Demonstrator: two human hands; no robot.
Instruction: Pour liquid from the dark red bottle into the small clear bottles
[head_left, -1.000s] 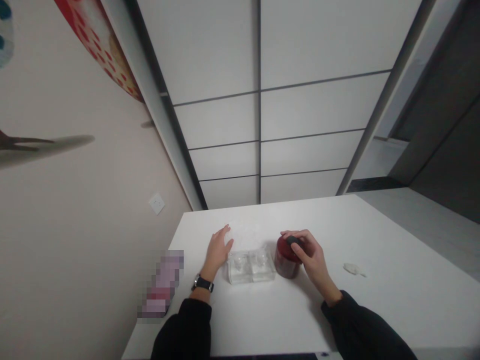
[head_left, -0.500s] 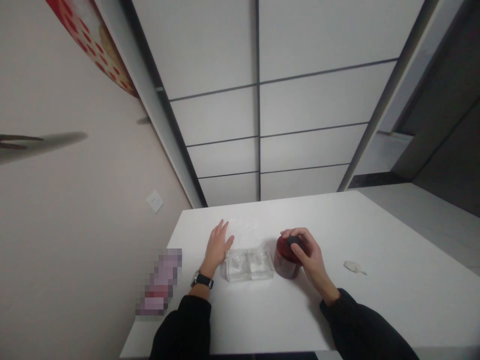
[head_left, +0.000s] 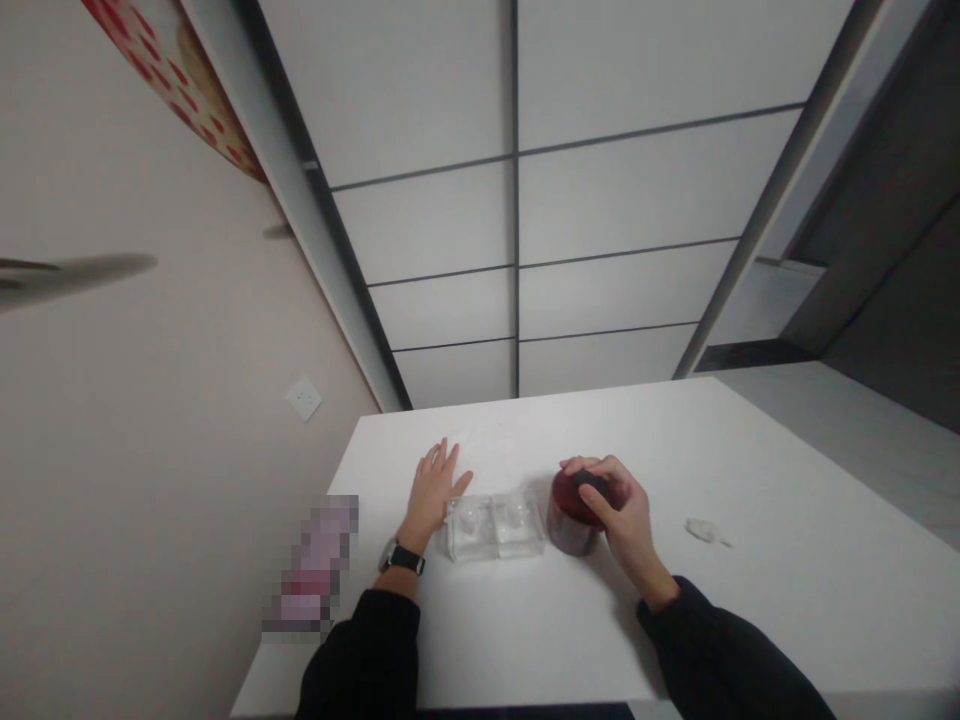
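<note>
My right hand (head_left: 619, 505) is curled over the top of a round, dark red jar (head_left: 574, 530), its thumb and fingers closed around the black knob (head_left: 591, 480) on the lid. The jar stands upright on the table. Just left of it lies a clear plastic box (head_left: 495, 530) with two compartments side by side. At the box's left end, my left hand (head_left: 431, 495) rests on the table with its fingers spread and nothing held. It wears a watch with a black strap. Whether its thumb side touches the box, I cannot tell.
Right of the jar, a small whitish flat item (head_left: 705, 531) lies on the white table (head_left: 525, 640). A pixelated pink item (head_left: 319, 565) is at the left edge by the wall. White panelled doors (head_left: 450, 230) rise behind the far edge.
The view has shifted very slightly. My left fingers look a little more spread, while my right hand keeps its hold on the jar's knob.
</note>
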